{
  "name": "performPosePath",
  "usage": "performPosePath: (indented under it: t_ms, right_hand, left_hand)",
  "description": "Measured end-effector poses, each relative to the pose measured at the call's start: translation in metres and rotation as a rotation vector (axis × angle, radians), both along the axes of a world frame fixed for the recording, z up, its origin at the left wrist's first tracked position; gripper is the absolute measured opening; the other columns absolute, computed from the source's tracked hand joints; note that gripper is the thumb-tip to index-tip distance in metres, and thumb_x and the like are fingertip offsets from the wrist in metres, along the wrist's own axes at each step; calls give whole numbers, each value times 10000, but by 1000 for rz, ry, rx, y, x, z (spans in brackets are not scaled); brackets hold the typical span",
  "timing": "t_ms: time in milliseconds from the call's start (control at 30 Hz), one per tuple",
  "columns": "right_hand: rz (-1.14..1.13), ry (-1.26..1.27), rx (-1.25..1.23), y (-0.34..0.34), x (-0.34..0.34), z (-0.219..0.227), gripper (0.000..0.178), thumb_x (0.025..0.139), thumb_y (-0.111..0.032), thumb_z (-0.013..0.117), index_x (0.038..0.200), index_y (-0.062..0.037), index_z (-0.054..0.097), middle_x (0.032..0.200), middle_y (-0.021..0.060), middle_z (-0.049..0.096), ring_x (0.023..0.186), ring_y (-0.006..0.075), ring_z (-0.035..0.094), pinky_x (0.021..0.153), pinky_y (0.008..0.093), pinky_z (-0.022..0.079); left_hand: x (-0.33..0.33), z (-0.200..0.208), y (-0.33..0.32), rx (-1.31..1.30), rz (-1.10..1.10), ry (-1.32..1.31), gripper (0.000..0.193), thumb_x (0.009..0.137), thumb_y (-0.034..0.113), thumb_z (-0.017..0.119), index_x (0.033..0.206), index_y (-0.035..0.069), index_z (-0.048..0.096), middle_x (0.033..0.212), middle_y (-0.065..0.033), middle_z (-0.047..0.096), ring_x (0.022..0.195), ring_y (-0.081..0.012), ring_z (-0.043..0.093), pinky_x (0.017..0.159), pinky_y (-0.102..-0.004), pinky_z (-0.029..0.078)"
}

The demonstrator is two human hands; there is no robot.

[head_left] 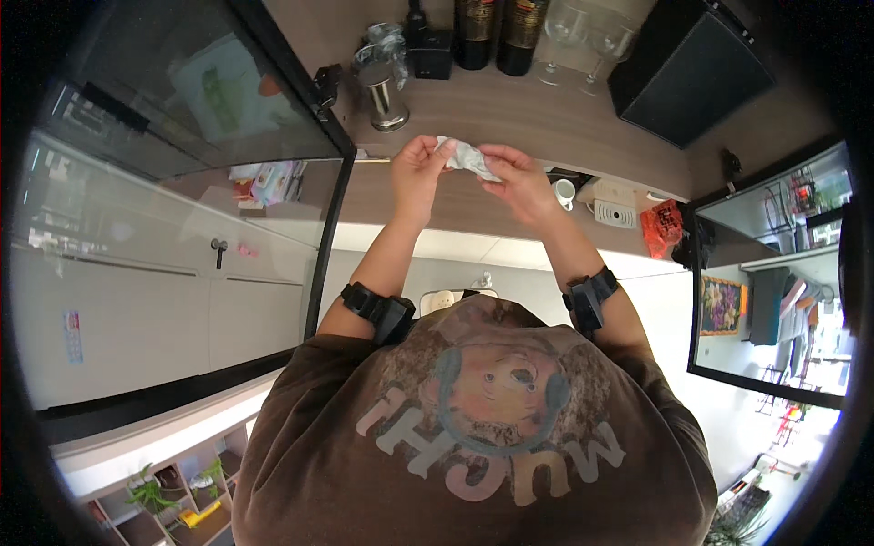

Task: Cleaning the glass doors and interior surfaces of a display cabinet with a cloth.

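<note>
Between my two hands is a crumpled white tissue or thin cloth (467, 159), held in front of the edge of a wooden cabinet shelf (496, 114). The fingers of my left hand (418, 177) pinch its left end. My right hand (521, 185) grips the other end with thumb and fingers. On the shelf, just beyond my left hand, stands a shiny metal cup (386, 105).
Two dark bottles (496, 36), two stemmed glasses (563, 27) and a large black box (687, 73) stand on the shelf. Glass doors (196, 209) hang open at both sides. Lower right are a white mug (564, 192) and a red packet (661, 227).
</note>
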State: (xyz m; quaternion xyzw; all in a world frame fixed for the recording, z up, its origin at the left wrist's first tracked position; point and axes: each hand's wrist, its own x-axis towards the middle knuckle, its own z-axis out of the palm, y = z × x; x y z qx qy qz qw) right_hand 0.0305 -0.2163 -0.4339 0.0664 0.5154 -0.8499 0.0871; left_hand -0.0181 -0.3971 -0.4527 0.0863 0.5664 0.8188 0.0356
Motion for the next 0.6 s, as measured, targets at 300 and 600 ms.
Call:
performPosePath:
  t_ms: [300,600]
  right_hand:
    - [-186,-92,345,55,20,-34,273,991,-296,597,1175,-104,661,1056,14,672,946,113,612,769,263,497]
    - [44,333,191,29,33,-7,771,796,-195,833,1436,-48,429,1308,156,562,1268,225,511,1044,382,435]
  left_hand:
    - [14,28,33,200,-138,-102,130,968,185,650,994,65,607,884,-9,667,829,-62,617,669,-242,507]
    - [20,33,54,-202,-247,179,146,826,88,785,941,34,714,871,-11,696,774,-73,628,649,-223,495]
